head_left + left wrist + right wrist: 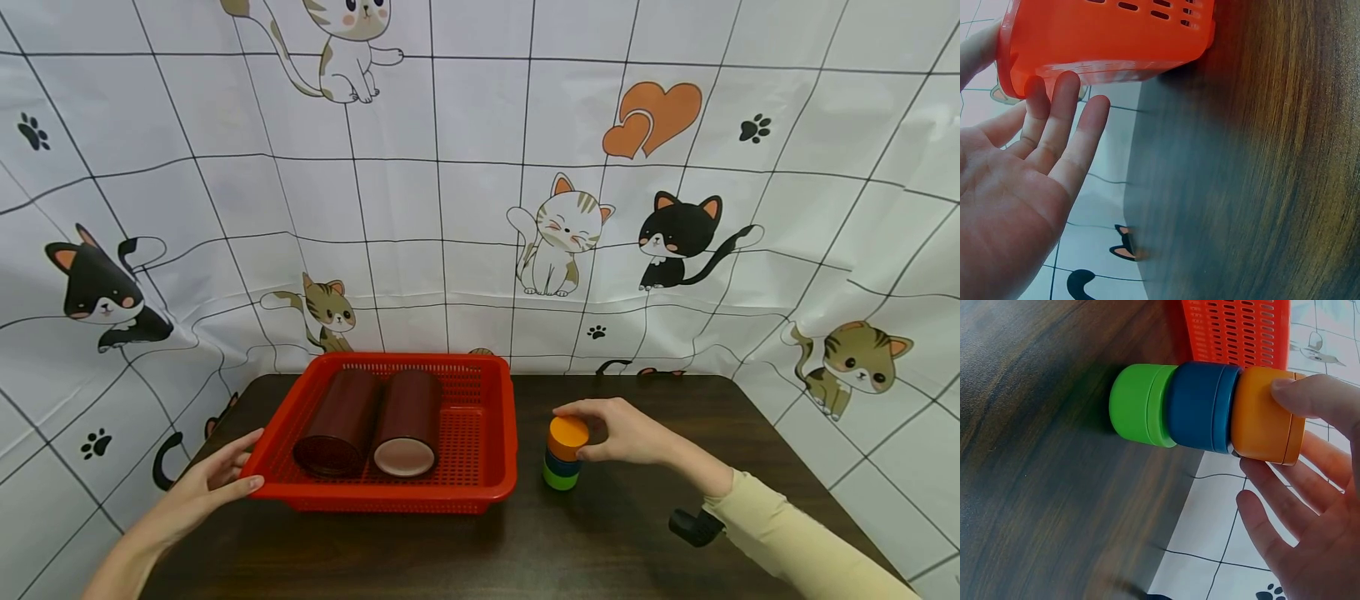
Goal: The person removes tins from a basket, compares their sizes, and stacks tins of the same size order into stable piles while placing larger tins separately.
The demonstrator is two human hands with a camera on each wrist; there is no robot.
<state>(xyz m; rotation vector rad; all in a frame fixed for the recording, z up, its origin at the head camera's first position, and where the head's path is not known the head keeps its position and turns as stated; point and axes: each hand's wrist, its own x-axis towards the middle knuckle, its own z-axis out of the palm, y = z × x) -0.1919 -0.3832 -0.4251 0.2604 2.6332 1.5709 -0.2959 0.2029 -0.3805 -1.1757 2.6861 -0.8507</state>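
Note:
A red plastic basket (480, 498) with slotted walls sits on the dark wooden table. My left hand (197, 492) grips its near left corner, thumb over the rim and fingers (1066, 103) against the outside. Two dark brown cylinders (408, 404) lie side by side in the basket; the right one shows a pale round end. To the basket's right, three small round lidded jars are stacked: a green jar (1138, 403) at the bottom, a dark blue jar (1200, 406) in the middle and an orange jar (1263, 412) on top. My right hand (622, 429) pinches the orange jar between thumb and fingers.
Behind and beside the table (637, 550) hangs a white gridded sheet (480, 208) printed with cats, hearts and paw prints. A black strap piece (696, 527) shows under the right sleeve. The basket's right part holds no cylinder.

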